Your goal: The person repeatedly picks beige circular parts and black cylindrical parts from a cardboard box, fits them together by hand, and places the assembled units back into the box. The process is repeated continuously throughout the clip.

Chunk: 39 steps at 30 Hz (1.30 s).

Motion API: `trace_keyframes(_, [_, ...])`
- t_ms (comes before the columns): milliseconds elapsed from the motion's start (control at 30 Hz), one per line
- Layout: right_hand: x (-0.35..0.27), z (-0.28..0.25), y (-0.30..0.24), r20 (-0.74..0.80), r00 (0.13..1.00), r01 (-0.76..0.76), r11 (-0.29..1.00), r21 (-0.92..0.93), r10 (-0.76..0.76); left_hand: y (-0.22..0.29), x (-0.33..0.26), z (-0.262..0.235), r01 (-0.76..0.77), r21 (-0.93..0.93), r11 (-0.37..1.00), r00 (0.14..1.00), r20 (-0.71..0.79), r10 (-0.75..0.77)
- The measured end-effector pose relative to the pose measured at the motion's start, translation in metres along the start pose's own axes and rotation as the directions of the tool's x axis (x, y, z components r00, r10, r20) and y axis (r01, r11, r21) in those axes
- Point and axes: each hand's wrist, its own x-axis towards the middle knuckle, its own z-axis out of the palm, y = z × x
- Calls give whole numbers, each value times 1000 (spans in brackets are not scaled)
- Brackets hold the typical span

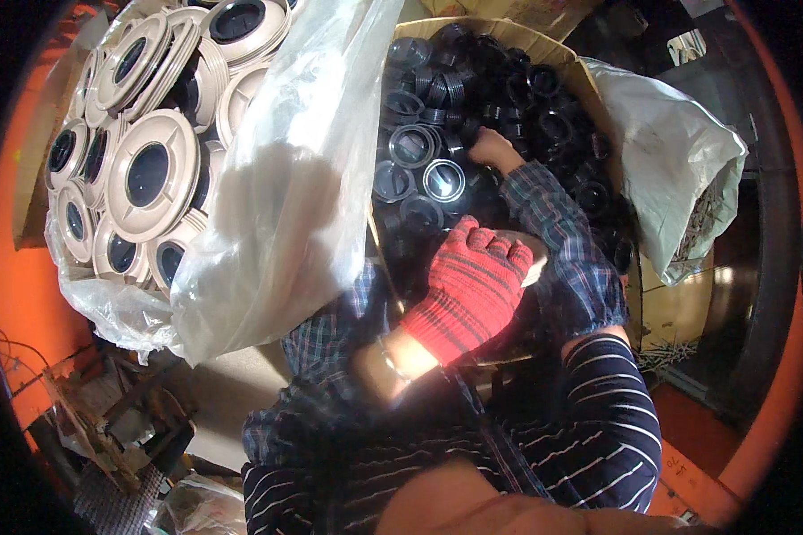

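Note:
My left hand (476, 283), in a red knitted glove with dark stripes, is closed on a beige plastic piece (535, 257). The glove hides most of that piece, so its full shape does not show. Beyond it, my bare right hand (494, 150) reaches into a carton (500, 28) heaped with black threaded plastic rings (414, 144). Its fingers are curled against a black ring (469, 134), with the fingertips partly lost among the dark parts.
At the left, a clear plastic bag (308, 192) lines a box piled with beige flanged discs (154, 175) with black centres. A whitish sack (678, 160) with thin pieces inside stands right of the carton. Orange framework (36, 303) borders the area; a metal stand (120, 406) is lower left.

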Motion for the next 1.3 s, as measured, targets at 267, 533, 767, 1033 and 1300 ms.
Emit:
trace_keyframes(267, [-63, -62, -15, 38, 999, 27, 995, -96, -23, 1, -1, 2, 18, -41, 999, 999, 32, -17])
trace_keyframes(533, [-159, -163, -6, -415, 898, 100, 986, -135, -148, 3, 2, 12, -12, -40, 999, 1000, 9, 12])
trace_keyframes(767, [-181, -169, 38, -564, 786, 270, 680, 682, 254, -12, 19, -3, 344, -594, 727, 848, -136, -513])
trace_keyframes(1033, [-203, -118, -7, -237, 878, 355, 235, 905, -415, -18, 25, 1, 196, -980, 9, 820, 159, -549])
trace_keyframes(1300, [-93, -188, 27, -690, 723, 399, 837, 375, -36, -1, 21, 15, 314, -739, 596, 940, 153, -306])
